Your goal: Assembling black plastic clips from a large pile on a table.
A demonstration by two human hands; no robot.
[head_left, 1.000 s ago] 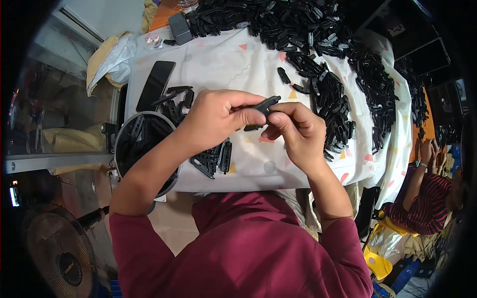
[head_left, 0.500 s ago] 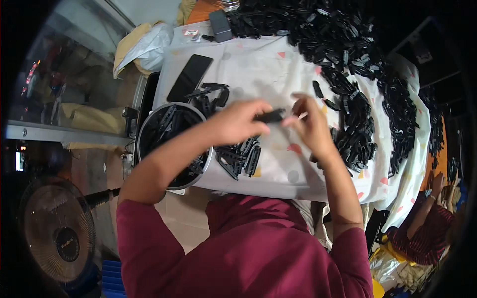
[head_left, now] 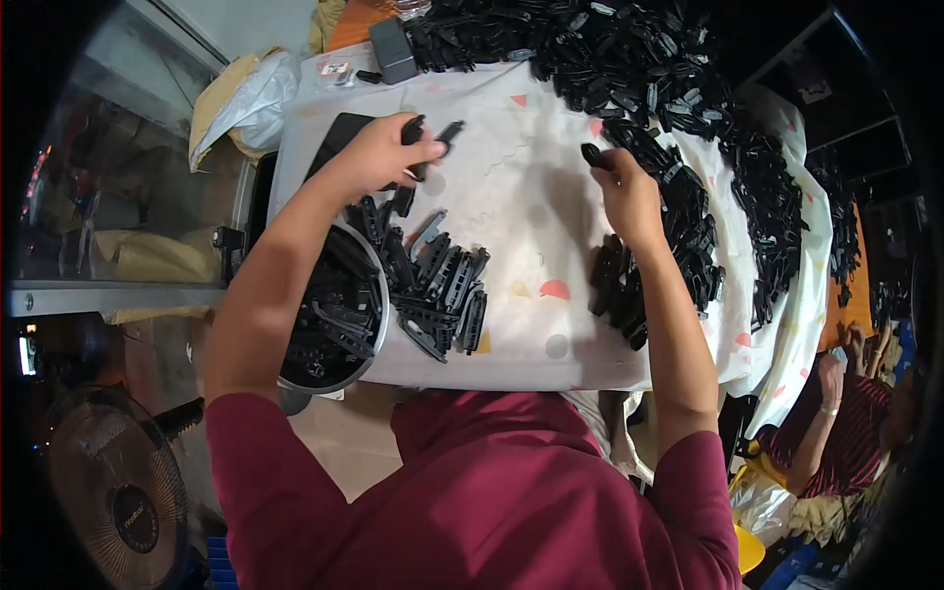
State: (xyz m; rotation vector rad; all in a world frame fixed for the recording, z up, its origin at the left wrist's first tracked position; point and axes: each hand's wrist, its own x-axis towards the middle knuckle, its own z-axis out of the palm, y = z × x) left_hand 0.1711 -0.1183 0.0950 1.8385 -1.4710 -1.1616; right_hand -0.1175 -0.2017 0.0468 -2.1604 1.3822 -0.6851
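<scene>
My left hand (head_left: 382, 155) is raised over the far left of the table, closed around slim black plastic pieces (head_left: 449, 135); they are slightly blurred. Beneath it, a black phone (head_left: 336, 136) is partly covered by the hand and forearm. On the right, my right hand (head_left: 629, 197) pinches a short black plastic piece (head_left: 593, 155) at the edge of a heap of similar pieces (head_left: 685, 211). Between my arms, nearer the left, lies a pile of long ribbed black pieces (head_left: 454, 285). It adjoins a round metal-rimmed tub (head_left: 383, 295) holding more of them.
A large mass of black pieces (head_left: 629, 59) spreads over the far and right table. A dark grey box (head_left: 393, 51) stands at the back left beside a plastic bag (head_left: 258, 103). A fan (head_left: 133, 511) is at lower left. Another person's arm (head_left: 814, 433) shows at far right.
My hands were close together over the table's middle with a black piece between them. They have parted: the left went far left, the right towards the right heap, each now holding black plastic.
</scene>
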